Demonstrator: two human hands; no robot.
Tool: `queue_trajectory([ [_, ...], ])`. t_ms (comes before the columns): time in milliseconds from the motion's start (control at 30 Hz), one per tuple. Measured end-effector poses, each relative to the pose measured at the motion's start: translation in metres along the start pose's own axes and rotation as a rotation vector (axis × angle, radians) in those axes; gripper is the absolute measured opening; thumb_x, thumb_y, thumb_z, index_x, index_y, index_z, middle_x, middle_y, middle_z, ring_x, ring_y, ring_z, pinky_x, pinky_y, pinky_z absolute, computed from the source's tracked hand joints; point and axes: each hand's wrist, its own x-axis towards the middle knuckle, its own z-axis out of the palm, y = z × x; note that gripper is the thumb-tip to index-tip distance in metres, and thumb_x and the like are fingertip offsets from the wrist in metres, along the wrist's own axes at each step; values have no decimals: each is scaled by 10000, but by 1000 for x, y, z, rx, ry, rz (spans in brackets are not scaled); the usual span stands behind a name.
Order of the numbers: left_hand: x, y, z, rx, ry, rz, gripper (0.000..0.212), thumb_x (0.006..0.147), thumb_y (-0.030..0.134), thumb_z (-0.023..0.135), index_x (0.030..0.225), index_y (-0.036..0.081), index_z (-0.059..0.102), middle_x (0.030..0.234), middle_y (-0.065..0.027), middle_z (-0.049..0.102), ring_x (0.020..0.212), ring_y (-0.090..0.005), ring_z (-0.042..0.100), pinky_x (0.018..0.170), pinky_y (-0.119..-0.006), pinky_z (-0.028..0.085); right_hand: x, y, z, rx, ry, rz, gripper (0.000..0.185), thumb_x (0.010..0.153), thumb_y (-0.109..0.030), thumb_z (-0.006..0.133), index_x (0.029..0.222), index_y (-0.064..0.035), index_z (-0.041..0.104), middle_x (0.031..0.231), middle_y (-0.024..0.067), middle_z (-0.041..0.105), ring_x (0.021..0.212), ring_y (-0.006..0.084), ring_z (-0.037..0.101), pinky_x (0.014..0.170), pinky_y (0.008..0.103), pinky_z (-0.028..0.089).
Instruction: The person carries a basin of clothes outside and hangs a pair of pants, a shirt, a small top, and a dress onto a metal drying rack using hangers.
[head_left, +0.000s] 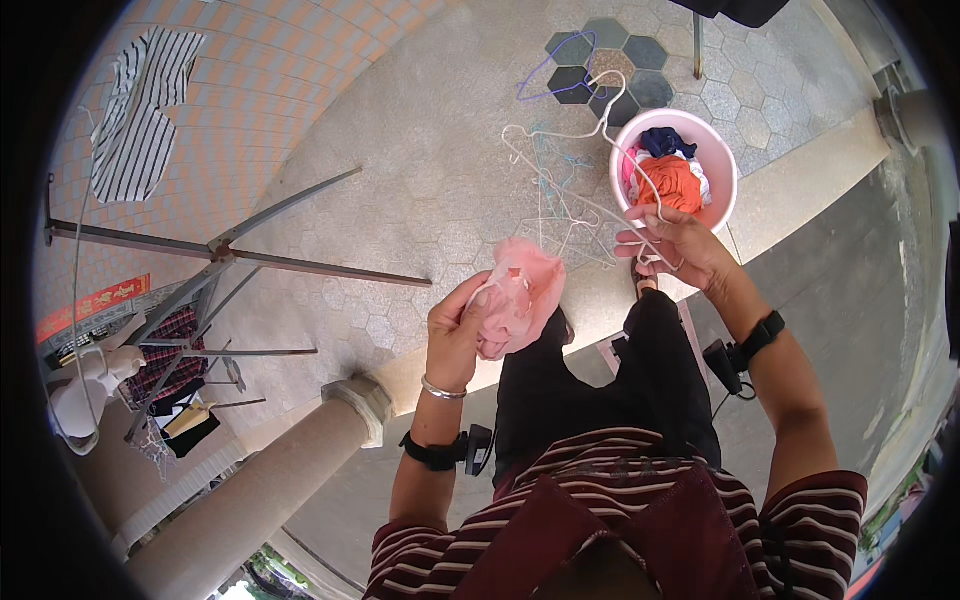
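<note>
My left hand (459, 322) grips a bunched pink cloth (521, 300), thumb on top of it. On the right, my right hand (679, 244) holds a white clothes hanger (581, 196) by one end, its hook pointing away from me over the paved floor. Just beyond that hand stands a pink plastic tub (726, 169) with an orange garment (671, 184), a dark blue one (666, 142) and other pieces inside. Several white and light-blue hangers lie on the floor under the held one, and a purple hanger (551, 71) lies farther off.
A metal rack frame (322, 268) reaches in from the left. Striped clothing (142, 120) and a plaid garment (169, 352) hang at the far left. A round column (300, 450) stands at the lower left, another (911, 120) at the right. The floor has a raised edge (802, 195) near my feet.
</note>
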Motion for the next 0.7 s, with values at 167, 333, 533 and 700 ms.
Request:
queue_trajectory([
  [167,3,39,63,53,-322,194,378,967,118,587,1329,15,555,1202,-83,649,1032,-103,604,903,-239,484,-48,-7,13,-237,-22,-204,331,858,-87,659,1184,-138,623,898,-43,586,753,47,510,584,220,369],
  [333,-29,106,103,12,-488,299,469,929,108,643,1374,27,514,1252,-78,625,1078,-110,594,930,-245,476,-79,-15,46,-742,5,-550,551,757,-102,797,1271,-99,598,883,-66,553,781,73,514,681,218,422],
  [533,-53,194,119,284,-668,472,644,797,-8,714,1395,-11,475,1294,-65,600,1125,-129,576,985,-273,440,-81,-40,26,-641,99,-735,500,707,-65,806,1174,-27,629,985,83,689,846,156,648,747,311,530],
  [700,-49,221,134,1032,183,886,520,643,-56,694,1125,137,698,858,-149,608,752,-345,602,687,-399,490,-89,-67,-39,-1040,753,-981,117,732,-80,654,746,2,573,653,188,570,613,288,567,612,400,476],
])
